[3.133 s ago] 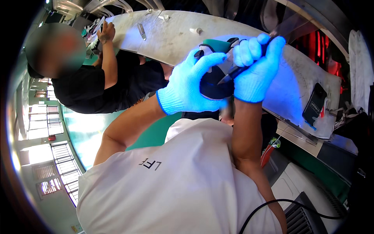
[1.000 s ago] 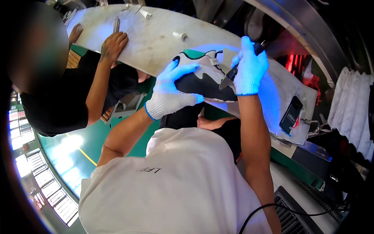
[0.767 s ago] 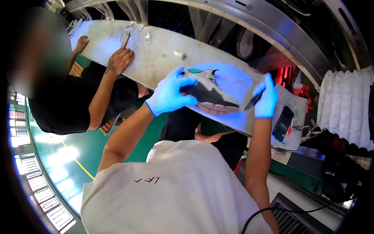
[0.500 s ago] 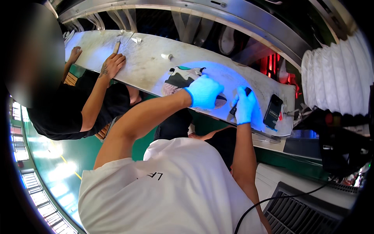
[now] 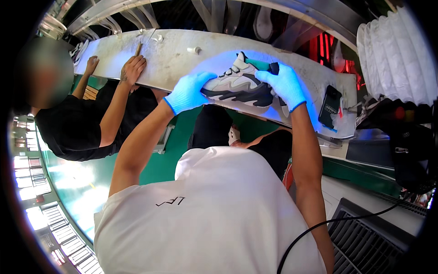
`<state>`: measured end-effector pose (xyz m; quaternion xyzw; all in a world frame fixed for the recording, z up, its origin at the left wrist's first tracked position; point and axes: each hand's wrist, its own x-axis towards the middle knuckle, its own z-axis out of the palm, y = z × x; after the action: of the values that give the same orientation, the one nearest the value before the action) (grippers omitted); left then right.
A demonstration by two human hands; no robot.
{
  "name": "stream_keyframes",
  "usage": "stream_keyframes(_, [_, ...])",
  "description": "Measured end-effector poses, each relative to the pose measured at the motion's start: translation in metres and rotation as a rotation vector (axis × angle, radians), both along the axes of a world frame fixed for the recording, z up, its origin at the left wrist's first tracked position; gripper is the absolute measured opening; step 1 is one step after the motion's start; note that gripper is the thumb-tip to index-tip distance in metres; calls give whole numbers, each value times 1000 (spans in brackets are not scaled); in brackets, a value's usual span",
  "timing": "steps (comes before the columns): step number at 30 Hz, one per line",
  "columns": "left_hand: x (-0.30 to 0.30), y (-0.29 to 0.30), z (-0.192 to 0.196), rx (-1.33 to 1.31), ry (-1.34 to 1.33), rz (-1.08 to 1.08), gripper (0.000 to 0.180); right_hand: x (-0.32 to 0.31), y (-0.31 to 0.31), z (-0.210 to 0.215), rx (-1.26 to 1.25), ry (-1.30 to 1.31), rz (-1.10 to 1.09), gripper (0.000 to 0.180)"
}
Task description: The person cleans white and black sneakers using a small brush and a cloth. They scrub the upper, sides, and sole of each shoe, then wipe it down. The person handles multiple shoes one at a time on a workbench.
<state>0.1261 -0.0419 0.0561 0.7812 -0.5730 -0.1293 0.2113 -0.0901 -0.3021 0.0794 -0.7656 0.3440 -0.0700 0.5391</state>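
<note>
A sneaker (image 5: 242, 86) in white, grey and black, with green lining, is held on its side edge-up between my hands over the front edge of the workbench (image 5: 173, 57). My left hand (image 5: 190, 92), in a white glove lit blue, is closed round its toe end. My right hand (image 5: 288, 86), gloved alike, grips the heel with the thumb on the collar. A narrow grey blade (image 5: 284, 108) sticks out below my right palm; its handle is hidden by the hand. The sneaker's far side cannot be seen.
A dark phone (image 5: 329, 107) lies on the bench's right part. A small white roll (image 5: 194, 50) sits farther back. At the left, a co-worker's hand (image 5: 133, 69) holds a slim tool. A white ribbed duct (image 5: 394, 55) hangs at the right; a metal rail runs behind the bench.
The sneaker has been lifted off the bench and turned, its toe now leftward. My left hand has shifted to the toe, and my right hand has joined it at the heel. My view has moved slightly.
</note>
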Motion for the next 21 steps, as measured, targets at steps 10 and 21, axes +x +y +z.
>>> stream_keyframes(10, [-42,-66,29,-36,65,-160,133,-9,6,-14,50,-96,-43,44])
stream_keyframes(21, [-66,-72,35,41,-33,-120,128,15,9,-12,361,-834,-573,42])
